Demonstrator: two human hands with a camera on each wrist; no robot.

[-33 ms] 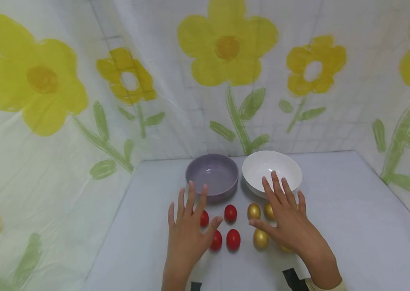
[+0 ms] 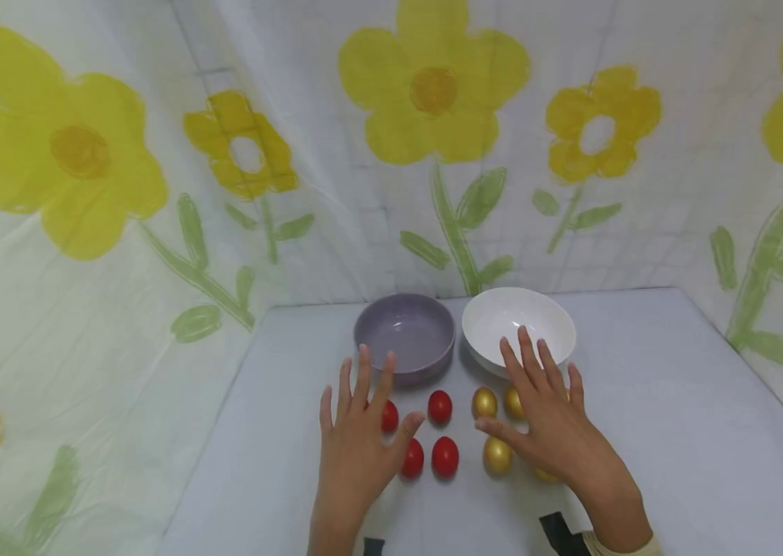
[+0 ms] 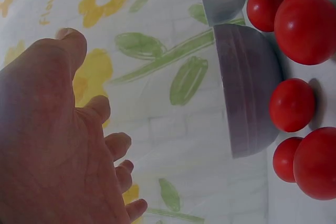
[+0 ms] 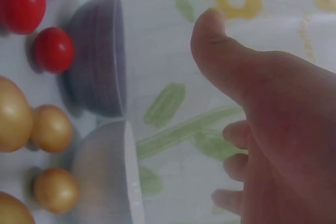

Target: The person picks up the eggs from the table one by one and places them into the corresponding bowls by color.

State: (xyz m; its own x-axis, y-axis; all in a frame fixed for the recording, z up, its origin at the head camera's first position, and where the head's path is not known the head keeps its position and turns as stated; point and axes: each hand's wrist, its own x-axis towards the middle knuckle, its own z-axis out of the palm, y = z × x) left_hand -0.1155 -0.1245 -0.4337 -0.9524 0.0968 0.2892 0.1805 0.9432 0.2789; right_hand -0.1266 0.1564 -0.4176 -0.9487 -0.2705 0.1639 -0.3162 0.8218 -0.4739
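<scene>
Palm down and fingers spread, my left hand (image 2: 358,448) hovers over the left part of the table, holding nothing. Partly behind it sit several red eggs (image 2: 445,457), and the wrist view on that side shows red eggs (image 3: 292,105) resting on the table. My right hand (image 2: 558,425), also spread and holding nothing, hangs above several gold eggs (image 2: 498,455), some of which it partly hides. Beyond the left fingertips stands a purple bowl (image 2: 405,332). A white bowl (image 2: 503,309) is beside it, partly covered from sight by the right fingers. Both bowls look empty.
A pale cloth covers the table (image 2: 252,463). Behind and along the sides hangs a white curtain (image 2: 350,232) painted with yellow flowers. The bowls stand near the table's back edge, in front of this curtain.
</scene>
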